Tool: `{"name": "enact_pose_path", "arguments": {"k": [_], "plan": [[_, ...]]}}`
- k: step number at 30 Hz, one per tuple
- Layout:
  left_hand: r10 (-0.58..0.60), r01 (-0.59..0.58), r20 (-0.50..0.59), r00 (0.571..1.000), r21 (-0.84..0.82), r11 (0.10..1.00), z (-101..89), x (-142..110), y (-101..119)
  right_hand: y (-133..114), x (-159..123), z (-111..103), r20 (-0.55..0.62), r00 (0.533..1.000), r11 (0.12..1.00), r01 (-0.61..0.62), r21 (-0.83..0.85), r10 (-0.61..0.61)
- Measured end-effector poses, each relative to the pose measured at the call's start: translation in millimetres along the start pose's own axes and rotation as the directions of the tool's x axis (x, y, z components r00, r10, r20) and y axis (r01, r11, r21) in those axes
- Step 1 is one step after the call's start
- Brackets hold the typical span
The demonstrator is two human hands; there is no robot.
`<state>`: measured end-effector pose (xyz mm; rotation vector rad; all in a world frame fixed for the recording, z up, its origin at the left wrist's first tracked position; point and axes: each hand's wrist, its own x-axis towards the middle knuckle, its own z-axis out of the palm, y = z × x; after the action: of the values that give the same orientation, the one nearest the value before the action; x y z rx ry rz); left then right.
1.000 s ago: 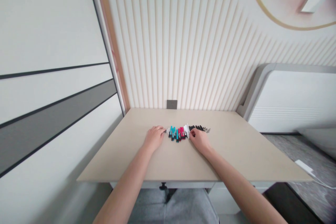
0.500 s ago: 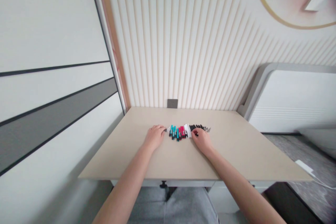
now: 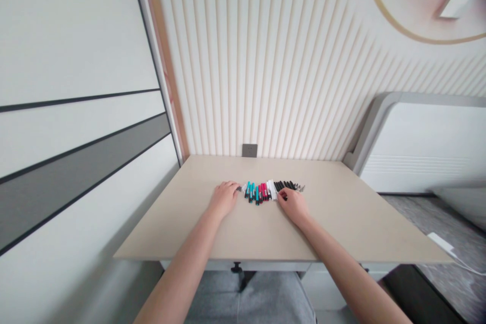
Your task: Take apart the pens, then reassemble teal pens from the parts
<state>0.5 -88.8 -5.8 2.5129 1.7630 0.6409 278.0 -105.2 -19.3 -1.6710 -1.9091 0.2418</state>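
A row of slim items lies across the middle of the table [image 3: 246, 235]. It runs from turquoise-and-black pens [image 3: 251, 191] through pink-red and black pens [image 3: 263, 191] to white strips [image 3: 272, 190] and black pens [image 3: 285, 184], with small silvery pieces [image 3: 301, 188] at the right end. My left hand [image 3: 225, 197] rests at the left end, its fingertips closed around a small dark piece [image 3: 239, 189]. Beside that lies a small pale piece [image 3: 244, 188]. Just right of the white strips, my right hand [image 3: 293, 204] is pinched low over the black pens; what its fingertips hold is hidden.
A dark wall socket [image 3: 249, 150] sits on the ribbed wall behind the table's back edge. White panels [image 3: 94, 182] with dark strips rise on the left. A grey-white headboard [image 3: 417, 142] stands on the right, with a white power strip [image 3: 440, 241] below it.
The view has tipped very slightly. Both hands and the row of pens stay in place.
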Motion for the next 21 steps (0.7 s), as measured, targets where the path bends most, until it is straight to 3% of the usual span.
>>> {"name": "enact_pose_path", "arguments": {"k": [4,7,10,14,21], "plan": [[-0.01,0.01,-0.014,1.0,-0.028,1.0,0.1,1,-1,0,1,0,-0.016,0.999,0.997,0.043,0.063,-0.042],[0.0,-0.008,-0.087,0.996,-0.09,0.996,-2.0,4,0,-2,0,-1,-0.064,0.993,0.987,0.103,0.126,-0.095],[0.111,-0.146,-0.169,0.979,-0.213,0.966,-4.1,6,7,-7,-2,-2,-0.081,0.976,0.962,0.212,0.174,-0.201],[0.337,-0.371,-0.155,0.929,-0.351,0.86,-2.3,6,23,-18,-9,-1,-0.035,0.936,0.917,0.349,0.191,-0.349],[0.48,-0.476,-0.089,0.873,-0.372,0.797,3.6,3,36,-27,-17,0,0.023,0.887,0.864,0.443,0.238,-0.461]]}}
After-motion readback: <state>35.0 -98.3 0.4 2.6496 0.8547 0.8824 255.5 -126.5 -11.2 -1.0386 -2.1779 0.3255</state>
